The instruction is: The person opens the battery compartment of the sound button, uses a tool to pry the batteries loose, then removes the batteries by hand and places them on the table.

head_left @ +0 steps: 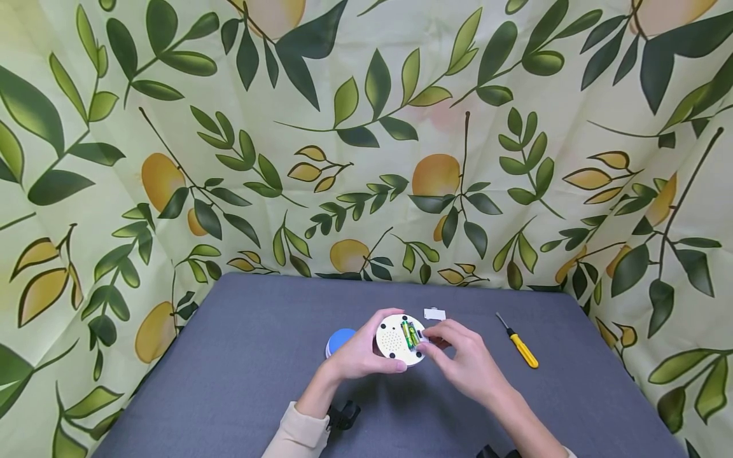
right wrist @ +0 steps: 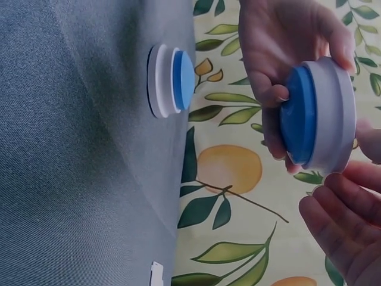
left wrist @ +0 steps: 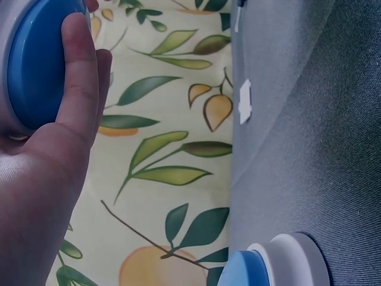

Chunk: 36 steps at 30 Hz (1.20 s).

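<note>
My left hand (head_left: pixel 366 348) grips a round push button (head_left: pixel 392 340) by its rim. Its white underside, with dark feet and a patch of small holes, is turned up toward the head camera. Green batteries (head_left: pixel 410 335) lie in its open compartment. The blue cap (right wrist: pixel 297 116) faces away, with left fingers across it in the left wrist view. At the right edge of the button, beside the batteries, my right hand (head_left: pixel 466 359) pinches the rim: the thumb (right wrist: pixel 370 145) is at the underside and fingertips meet the lower rim in the right wrist view.
A second blue-and-white push button (head_left: pixel 340 340) stands on the grey table (head_left: pixel 258 324), partly behind the left hand. A small white battery cover (head_left: pixel 434 314) lies beyond the right hand. To the right is a yellow-handled screwdriver (head_left: pixel 522 346). Leaf-patterned cloth (head_left: pixel 366 210) hangs behind.
</note>
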{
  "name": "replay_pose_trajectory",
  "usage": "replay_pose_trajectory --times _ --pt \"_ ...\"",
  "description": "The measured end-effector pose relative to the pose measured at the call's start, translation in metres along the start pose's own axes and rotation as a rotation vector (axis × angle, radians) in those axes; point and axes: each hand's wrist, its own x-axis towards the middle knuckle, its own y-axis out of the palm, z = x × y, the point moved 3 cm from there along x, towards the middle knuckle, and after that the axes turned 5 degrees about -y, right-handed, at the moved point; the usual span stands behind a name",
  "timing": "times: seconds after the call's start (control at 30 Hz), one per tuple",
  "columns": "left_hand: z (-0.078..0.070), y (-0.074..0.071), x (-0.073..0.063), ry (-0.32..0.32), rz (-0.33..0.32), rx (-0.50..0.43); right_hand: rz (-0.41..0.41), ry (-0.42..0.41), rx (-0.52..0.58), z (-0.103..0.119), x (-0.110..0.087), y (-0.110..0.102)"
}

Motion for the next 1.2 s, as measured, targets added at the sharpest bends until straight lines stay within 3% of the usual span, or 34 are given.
replay_pose_trajectory --times 0.17,0.5,0.9,1.2 --pt "0.0 0.0 0.0 -0.003 -0.015 0.008 -0.008 0.017 0.0 0.001 -0.002 0.001" --pt "0.001 0.001 0.001 -0.01 -0.052 0.01 -0.048 -0.029 -0.003 0.006 0.0 0.004" --pt "0.002 0.001 0.002 -0.039 -0.079 0.032 -0.046 0.103 -0.116 0.014 0.007 0.007" --pt "0.001 0.001 0.002 -0.052 -0.092 0.031 -0.002 0.202 -0.133 0.016 0.01 0.008"
